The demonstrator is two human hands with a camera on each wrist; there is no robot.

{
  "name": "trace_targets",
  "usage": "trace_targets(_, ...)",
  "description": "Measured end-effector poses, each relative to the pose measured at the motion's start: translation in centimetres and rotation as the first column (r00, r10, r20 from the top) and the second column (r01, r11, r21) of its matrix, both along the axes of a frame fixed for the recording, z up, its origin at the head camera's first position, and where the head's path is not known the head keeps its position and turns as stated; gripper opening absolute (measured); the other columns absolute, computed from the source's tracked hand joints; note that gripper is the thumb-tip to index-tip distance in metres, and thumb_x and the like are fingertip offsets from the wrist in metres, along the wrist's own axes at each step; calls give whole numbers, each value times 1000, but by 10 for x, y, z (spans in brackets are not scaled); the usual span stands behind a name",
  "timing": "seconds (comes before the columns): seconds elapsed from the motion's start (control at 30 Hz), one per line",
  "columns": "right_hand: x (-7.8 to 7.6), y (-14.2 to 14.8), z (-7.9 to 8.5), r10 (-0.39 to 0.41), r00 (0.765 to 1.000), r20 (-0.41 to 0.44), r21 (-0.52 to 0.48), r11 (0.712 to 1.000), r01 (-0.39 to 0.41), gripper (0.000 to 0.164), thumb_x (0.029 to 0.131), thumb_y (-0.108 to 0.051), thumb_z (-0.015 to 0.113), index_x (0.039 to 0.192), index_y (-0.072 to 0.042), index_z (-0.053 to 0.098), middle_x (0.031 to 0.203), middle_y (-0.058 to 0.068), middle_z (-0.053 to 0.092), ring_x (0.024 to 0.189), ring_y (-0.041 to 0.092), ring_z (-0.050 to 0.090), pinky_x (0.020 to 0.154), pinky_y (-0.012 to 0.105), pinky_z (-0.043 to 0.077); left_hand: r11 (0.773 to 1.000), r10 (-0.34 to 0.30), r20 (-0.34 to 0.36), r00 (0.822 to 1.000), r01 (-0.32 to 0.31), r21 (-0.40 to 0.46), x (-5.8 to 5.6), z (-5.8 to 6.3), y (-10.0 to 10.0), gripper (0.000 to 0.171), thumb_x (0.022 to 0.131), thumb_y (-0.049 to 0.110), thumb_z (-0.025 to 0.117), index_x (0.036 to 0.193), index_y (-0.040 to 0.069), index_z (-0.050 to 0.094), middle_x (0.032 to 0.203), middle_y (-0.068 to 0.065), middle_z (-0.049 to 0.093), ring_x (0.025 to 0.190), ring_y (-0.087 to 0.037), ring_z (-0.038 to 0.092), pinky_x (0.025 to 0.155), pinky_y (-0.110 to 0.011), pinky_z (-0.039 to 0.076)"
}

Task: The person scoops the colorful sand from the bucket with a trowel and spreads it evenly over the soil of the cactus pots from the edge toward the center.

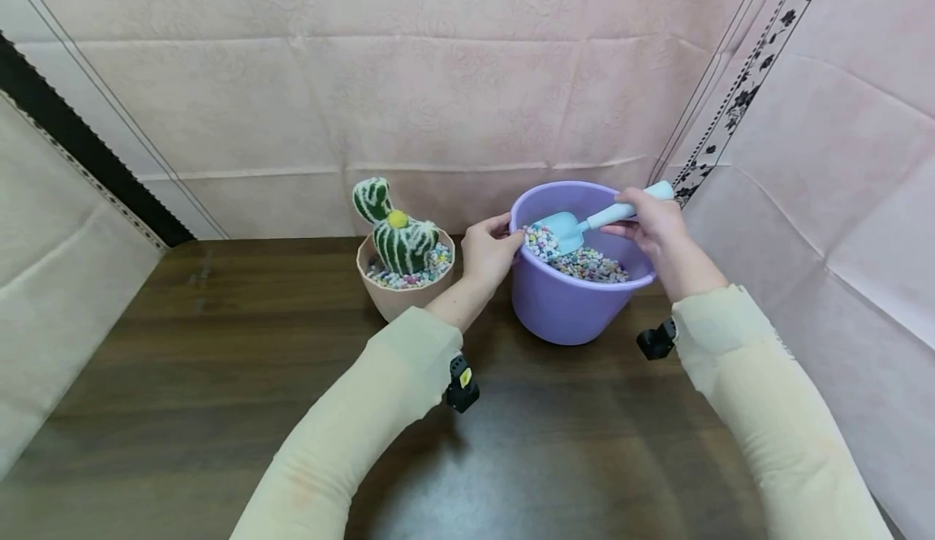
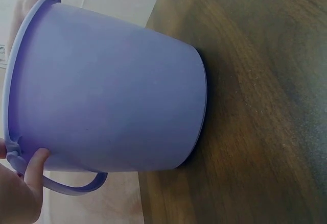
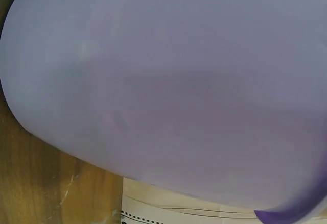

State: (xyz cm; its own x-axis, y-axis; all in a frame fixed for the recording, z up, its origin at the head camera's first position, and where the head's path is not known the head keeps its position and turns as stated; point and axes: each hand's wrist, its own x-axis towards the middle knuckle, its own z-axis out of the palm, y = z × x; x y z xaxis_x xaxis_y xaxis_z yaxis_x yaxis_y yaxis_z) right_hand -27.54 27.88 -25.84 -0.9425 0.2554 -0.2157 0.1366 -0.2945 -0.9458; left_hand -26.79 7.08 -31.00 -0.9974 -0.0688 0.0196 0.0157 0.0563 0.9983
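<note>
Head view: left hand [image 1: 488, 256] pinches the near-side rim of a purple bucket [image 1: 566, 313], fingers and thumb closed on the edge. Right hand [image 1: 657, 223] has its fingers closed round the handle of a light blue scoop [image 1: 566, 235]; the handle's end pokes out past the knuckles. Scoop slants from the right hand down towards the left, its blade inside the bucket and touching small multicoloured pebbles [image 1: 592, 265]; cannot tell how much the blade carries. Bucket upright between the two hands, on a dark wooden table [image 1: 219, 378]. Just left of the left hand, a tan pot [image 1: 398, 300] with similar pebbles and a green-and-white striped cactus [image 1: 404, 244], a yellow tuft near its top. Both forearms in pale sleeves [image 1: 752, 394], a black device [image 1: 462, 383] at each wrist. Patterned cloth [image 1: 438, 101] hangs beyond the hands. Left wrist view: bucket appears sideways; left hand at the rim beside the joint of the bucket handle [image 2: 76, 189], one digit laid against the outer wall. Handle hangs down the bucket's side from the left hand. Right wrist view: bucket wall fills most of it, blurred; right hand's grip cannot be told here. Table and a strip of cloth show past the wall.
</note>
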Motion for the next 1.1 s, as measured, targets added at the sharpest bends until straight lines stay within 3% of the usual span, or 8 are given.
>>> trace_targets(0.17, 2, 2, 3, 15, 1000, 12, -47, 999, -14, 9, 86, 1, 53, 90, -5, 46, 68, 3, 60, 59, 16, 67, 63, 31, 59, 1000, -7, 4, 1000, 7, 11, 0, 0, -1, 41, 84, 8, 65, 124, 6, 61, 108, -14, 68, 92, -20, 67, 70, -26, 58)
trace_targets(0.37, 6, 2, 4, 16, 1000, 24, -152, 988, -12, 7, 87, 1, 53, 87, -5, 50, 70, 6, 60, 61, 19, 67, 62, 34, 59, 1000, -14, 14, 1000, 13, 26, 0, 0, -3, 40, 85, 8, 64, 125, 6, 60, 109, -13, 67, 93, -19, 66, 75, -32, 58)
trace_targets(0.63, 9, 3, 10, -56, 998, 23, -205, 977, 60, 11, 85, 4, 55, 88, -5, 49, 71, 9, 61, 59, 21, 68, 60, 37, 59, 998, -53, 19, 998, 52, 31, 3, 1, -6, 42, 87, 10, 63, 128, 7, 57, 115, -14, 65, 99, -21, 66, 80, -33, 57)
trace_targets(0.83, 12, 9, 13, -57, 998, 33, -256, 965, 64, 17, 85, 4, 55, 92, -7, 45, 70, 7, 57, 61, 22, 67, 61, 37, 59, 997, -54, 43, 998, 51, 58, 6, 4, -8, 41, 87, 9, 64, 127, 4, 58, 120, -14, 64, 104, -23, 64, 85, -33, 56)
trace_targets(1.1, 15, 15, 16, -60, 996, 68, -290, 954, 77, 26, 87, 1, 56, 101, -12, 38, 85, 7, 54, 64, 22, 65, 67, 36, 60, 991, -87, -90, 992, 77, -108, 28, 9, -25, 41, 85, 13, 68, 124, 1, 59, 121, -14, 63, 110, -24, 62, 91, -27, 52)
